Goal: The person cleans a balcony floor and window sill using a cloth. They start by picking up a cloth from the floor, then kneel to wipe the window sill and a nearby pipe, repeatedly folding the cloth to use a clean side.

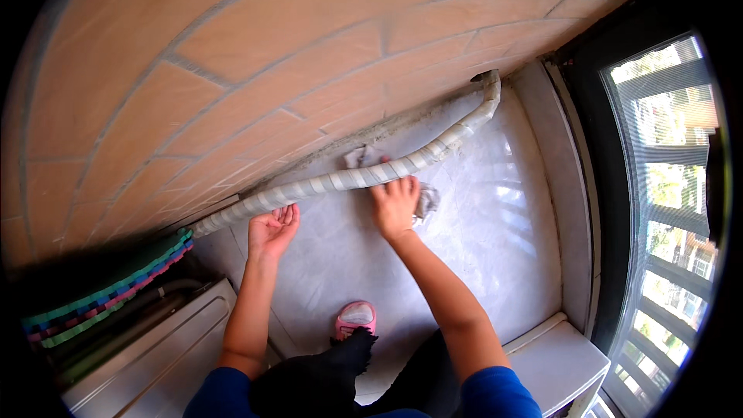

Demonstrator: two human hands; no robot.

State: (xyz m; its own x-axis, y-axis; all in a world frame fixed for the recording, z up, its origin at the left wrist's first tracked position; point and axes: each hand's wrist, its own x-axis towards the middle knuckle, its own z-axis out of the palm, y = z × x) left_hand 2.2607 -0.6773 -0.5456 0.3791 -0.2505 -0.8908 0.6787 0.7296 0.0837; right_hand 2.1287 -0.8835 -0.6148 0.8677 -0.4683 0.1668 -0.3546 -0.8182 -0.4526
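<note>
A long pipe wrapped in whitish tape runs from the wall's far right corner down to the left. Just below its middle, my right hand presses on a greyish-white rag, fingers bent around it and partly hidden by the pipe. More crumpled cloth shows on the pipe's far side, against the wall; whether it is the same rag I cannot tell. My left hand is palm up at the pipe's near edge, fingers loosely curled and holding nothing. Its fingertips are close to the pipe; contact is unclear.
Orange-brown tiled wall rises beyond the pipe. Stacked coloured foam mats and a beige metal casing stand at left. A black-framed door or window and a white ledge are at right. My pink slipper rests on the pale floor.
</note>
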